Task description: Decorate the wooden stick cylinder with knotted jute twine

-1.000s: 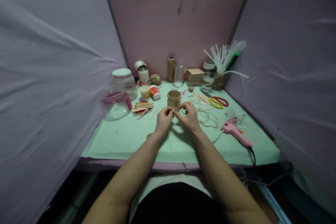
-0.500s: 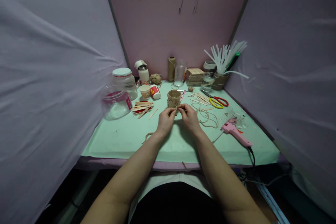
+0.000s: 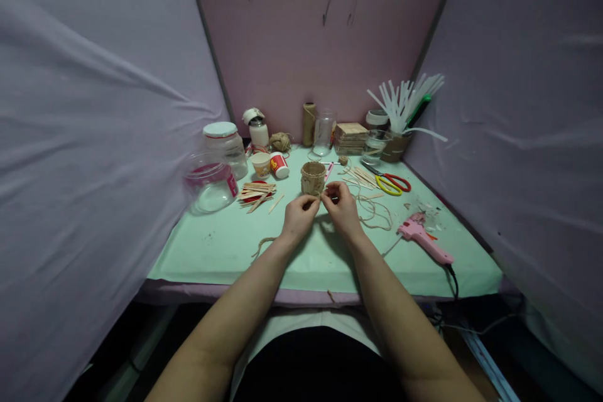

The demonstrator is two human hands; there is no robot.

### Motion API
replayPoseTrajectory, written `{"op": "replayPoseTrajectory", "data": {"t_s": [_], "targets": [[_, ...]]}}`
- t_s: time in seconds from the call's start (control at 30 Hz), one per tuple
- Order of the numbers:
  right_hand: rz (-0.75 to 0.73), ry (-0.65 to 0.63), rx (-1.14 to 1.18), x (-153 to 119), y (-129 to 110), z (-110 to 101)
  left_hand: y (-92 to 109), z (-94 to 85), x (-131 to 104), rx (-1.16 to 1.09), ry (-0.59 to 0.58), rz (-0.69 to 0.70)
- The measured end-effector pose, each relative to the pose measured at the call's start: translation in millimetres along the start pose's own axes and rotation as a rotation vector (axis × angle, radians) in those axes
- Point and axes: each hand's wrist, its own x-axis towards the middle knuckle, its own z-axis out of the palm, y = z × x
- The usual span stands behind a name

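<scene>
My left hand (image 3: pixel 299 217) and my right hand (image 3: pixel 341 206) meet over the middle of the table, fingertips pinched close together on a piece of jute twine (image 3: pixel 321 196). Only a little of the twine shows between the fingers. A length of brown cord (image 3: pixel 264 242) trails out to the left beneath my left forearm; whether it is the same piece I cannot tell. Just beyond my fingertips a small twine-trimmed cup (image 3: pixel 313 179) stands upright. Loose twine (image 3: pixel 374 213) lies in loops to the right of my right hand.
A pink glue gun (image 3: pixel 424 239) with its cord lies at the right, near scissors (image 3: pixel 393 183). Wooden sticks (image 3: pixel 257 193), paper cups (image 3: pixel 279 165) and a clear jar (image 3: pixel 210 185) stand left. Along the back are a twine ball (image 3: pixel 281 142), a spool (image 3: pixel 308 124) and white glue sticks (image 3: pixel 400 103).
My right hand has lifted and turned slightly, its fingers moving a little. The left fingertips have dropped slightly, and the cord end by the left forearm has shifted left.
</scene>
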Motion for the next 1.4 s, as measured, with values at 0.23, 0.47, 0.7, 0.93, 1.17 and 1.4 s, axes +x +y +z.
{"op": "replayPoseTrajectory", "data": {"t_s": [0.23,0.47,0.7,0.93,1.17,1.4], "targets": [[0.092,-0.016,0.119,1.7,-5.5,0.6,-2.4,-0.1,1.3,-0.008,-0.001,0.004],[0.072,-0.003,0.082,0.4,-3.8,2.1,-2.4,-0.3,3.0,-0.049,0.045,-0.033],[0.097,0.007,0.056,0.0,-1.9,3.0,-1.3,0.4,0.8,0.097,0.051,0.045],[0.16,0.02,0.066,-1.4,-1.7,5.8,-1.6,0.3,1.4,0.119,0.118,0.116],[0.245,0.039,0.203,-0.6,-1.3,6.9,-2.2,0.9,3.3,-0.017,0.094,0.071],[0.108,0.053,0.06,-0.6,-0.6,3.8,-3.2,-0.5,3.8,-0.006,0.063,0.112]]}}
